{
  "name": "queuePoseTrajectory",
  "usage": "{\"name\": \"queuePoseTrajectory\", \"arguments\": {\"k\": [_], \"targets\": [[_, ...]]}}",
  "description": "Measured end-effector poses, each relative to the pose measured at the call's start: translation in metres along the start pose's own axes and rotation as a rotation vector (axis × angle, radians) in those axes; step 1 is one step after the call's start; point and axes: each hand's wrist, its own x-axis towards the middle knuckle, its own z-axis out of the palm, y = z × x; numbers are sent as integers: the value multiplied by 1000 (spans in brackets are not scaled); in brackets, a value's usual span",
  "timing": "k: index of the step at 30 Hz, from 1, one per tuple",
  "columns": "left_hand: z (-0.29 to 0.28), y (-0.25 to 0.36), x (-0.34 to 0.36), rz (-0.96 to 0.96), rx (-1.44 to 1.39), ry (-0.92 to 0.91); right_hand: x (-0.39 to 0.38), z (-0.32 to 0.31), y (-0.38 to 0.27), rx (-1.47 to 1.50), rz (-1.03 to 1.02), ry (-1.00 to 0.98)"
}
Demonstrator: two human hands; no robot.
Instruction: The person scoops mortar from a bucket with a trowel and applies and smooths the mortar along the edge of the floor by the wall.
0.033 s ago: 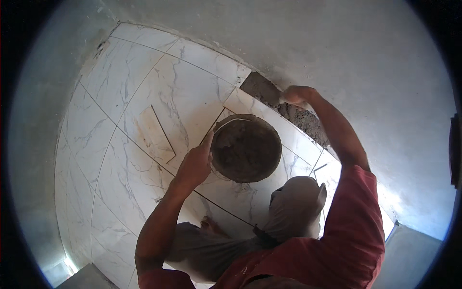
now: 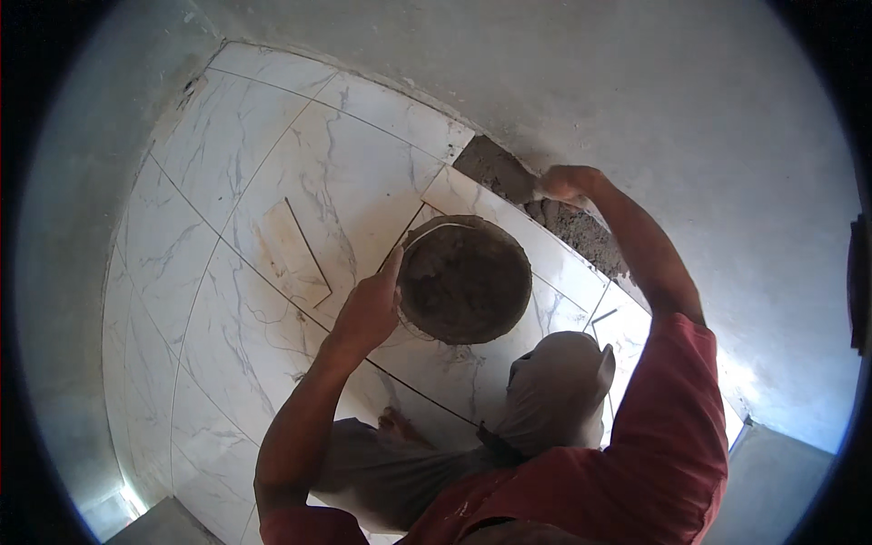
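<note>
My left hand (image 2: 368,309) is closed on the left rim of a round bucket (image 2: 472,329) of dark, wet mortar (image 2: 459,277). My right hand (image 2: 568,186) is closed on what looks like a trowel (image 2: 525,187), blurred and greyish, over a narrow untiled strip (image 2: 490,163) of grey, lumpy mortar along the wall. The bucket stands on white veined floor tiles (image 2: 263,154), just to the near side of that strip.
Grey plastered walls (image 2: 681,109) meet the floor at the back, left and right. A narrow loose tile piece (image 2: 295,250) lies left of the bucket. My bent knee (image 2: 559,363) and bare foot (image 2: 400,422) are below the bucket. A dark edge (image 2: 854,282) shows at far right.
My right hand and forearm have shifted slightly to the right along the strip. My left hand and the bucket stay in place.
</note>
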Motion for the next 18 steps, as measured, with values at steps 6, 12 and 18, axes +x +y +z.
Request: {"name": "queuePoseTrajectory", "arguments": {"k": [6, 12, 18], "targets": [[5, -15, -4, 28, 11, 42, -29, 19, 19, -97, -221, -99], [1, -5, 3, 2, 4, 11, -29, 4, -32, 79, -107, 136], [1, -3, -1, -11, 14, 16, -8, 6, -12, -194, 33, -171]]}}
